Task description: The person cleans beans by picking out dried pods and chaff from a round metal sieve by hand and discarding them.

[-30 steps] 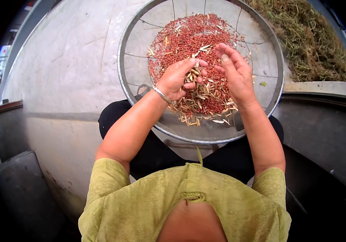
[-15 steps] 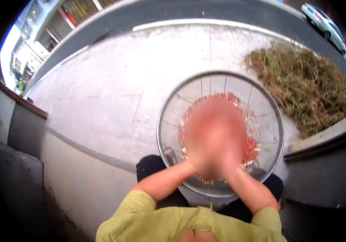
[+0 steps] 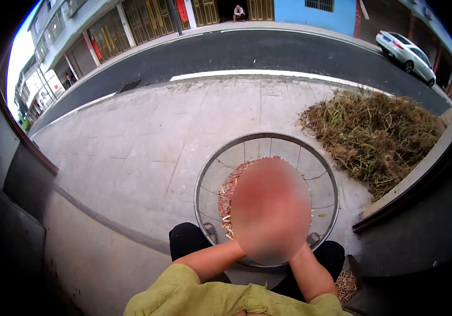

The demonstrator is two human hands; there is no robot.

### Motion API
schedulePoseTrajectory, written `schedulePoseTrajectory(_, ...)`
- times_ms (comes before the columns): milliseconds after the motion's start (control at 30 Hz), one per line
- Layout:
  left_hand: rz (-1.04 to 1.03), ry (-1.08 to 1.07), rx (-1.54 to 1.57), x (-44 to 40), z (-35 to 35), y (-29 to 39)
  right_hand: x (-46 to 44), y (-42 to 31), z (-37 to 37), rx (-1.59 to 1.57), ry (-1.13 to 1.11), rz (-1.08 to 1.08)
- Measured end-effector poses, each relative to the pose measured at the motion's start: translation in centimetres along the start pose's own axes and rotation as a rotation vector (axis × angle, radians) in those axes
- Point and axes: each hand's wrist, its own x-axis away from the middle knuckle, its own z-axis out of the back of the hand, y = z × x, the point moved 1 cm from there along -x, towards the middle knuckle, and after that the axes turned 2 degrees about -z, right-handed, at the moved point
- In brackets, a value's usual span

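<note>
A round metal-rimmed mesh sieve rests over my knees. Red seeds mixed with pale husks lie in it, visible mostly along the left side of the heap. Both my forearms reach in from below and come together over the sieve's middle. A blurred oval patch covers my left hand and my right hand, so their fingers and anything in them are hidden. The seeds directly beneath the hands are hidden too.
A heap of dry plants lies on the pavement at the right. Husks fill a container beside my right knee. Beyond the road are a white car, buildings and a seated person.
The view has tilted up, bringing the road, car and buildings into sight. My hands, apart a second ago with husks in the left one, have come together and are now blurred over.
</note>
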Motion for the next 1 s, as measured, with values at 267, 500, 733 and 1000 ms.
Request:
schedulePoseTrajectory(267, -0.202, 0.172, 0.087, -3.2, 0.8, 6.8, 6.4, -3.1, -2.1, -0.715, -0.418, -0.176)
schedulePoseTrajectory(500, -0.312, 0.307, 0.492, -5.3, -2.4, 12.0, 11.4, -10.9, 5.3, -0.427, -0.346, 0.457)
schedulePoseTrajectory(733, -0.134, 0.185, 0.593, -2.9, -1.3, 9.6, 21.5, -16.7, 18.5, -0.463, 0.010, 0.865)
schedulePoseTrajectory(1000, 0.239, 0.130, 0.709, 3.1, 0.8, 2.8, 27.1, -22.0, 37.6, -0.219, 0.609, 1.012)
